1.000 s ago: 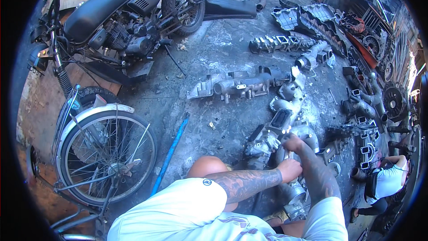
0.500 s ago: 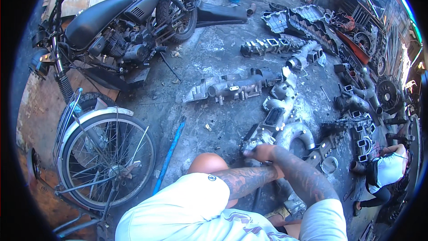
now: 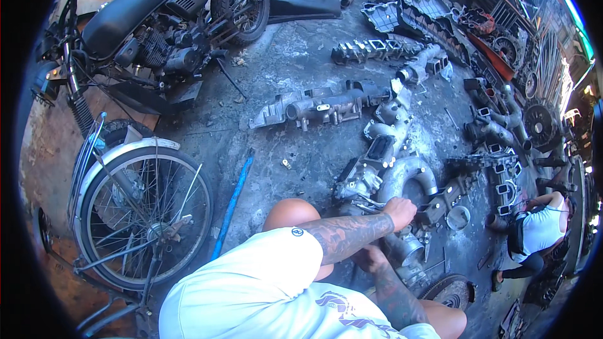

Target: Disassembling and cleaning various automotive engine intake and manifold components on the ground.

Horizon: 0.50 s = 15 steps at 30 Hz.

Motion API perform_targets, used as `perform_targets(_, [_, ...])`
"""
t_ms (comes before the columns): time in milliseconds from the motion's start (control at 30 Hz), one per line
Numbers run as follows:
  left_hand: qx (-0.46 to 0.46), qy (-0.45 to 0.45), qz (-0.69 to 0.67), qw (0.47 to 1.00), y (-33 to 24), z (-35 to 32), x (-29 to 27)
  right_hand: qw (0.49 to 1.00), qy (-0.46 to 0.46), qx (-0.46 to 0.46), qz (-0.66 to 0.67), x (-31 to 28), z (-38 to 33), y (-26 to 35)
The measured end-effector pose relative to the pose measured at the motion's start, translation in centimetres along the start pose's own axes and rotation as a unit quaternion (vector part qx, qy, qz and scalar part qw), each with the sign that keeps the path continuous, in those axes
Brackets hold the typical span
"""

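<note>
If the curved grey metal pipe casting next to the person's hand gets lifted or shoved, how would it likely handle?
The curved pipe casting looks like thick cast metal, so probably rigid and heavy for its size. Its bent, lumpy shape suggests it would rock or drag rather than roll. Its dull surface, like the stained concrete floor, hints at grime, so it may be slippery in the left hand.

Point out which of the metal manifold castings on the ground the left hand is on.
The curved silver intake pipe directly under the left hand; the other castings lie farther up the concrete, untouched.
</note>
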State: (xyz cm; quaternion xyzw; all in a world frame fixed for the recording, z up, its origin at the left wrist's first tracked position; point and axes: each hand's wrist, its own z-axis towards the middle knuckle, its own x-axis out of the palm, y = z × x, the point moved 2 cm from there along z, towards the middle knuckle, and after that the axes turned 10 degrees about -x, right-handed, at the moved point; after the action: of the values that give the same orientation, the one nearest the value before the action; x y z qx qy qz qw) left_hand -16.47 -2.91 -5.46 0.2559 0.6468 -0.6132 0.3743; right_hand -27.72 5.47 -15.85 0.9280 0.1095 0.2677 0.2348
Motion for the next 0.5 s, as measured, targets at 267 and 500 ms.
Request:
perform_targets(267, [0.033, -0.005, -0.005, 0.999, 0.4, 0.0, 0.4, 0.940, 0.225, -0.091, 0.241, 3.3, 7.9, 0.0])
perform_targets(500, [0.064, 0.016, -0.027, 0.997, 0.7, 0.0, 1.1, 0.959, 0.173, -0.076, 0.213, 6.8, 3.0, 2.0])
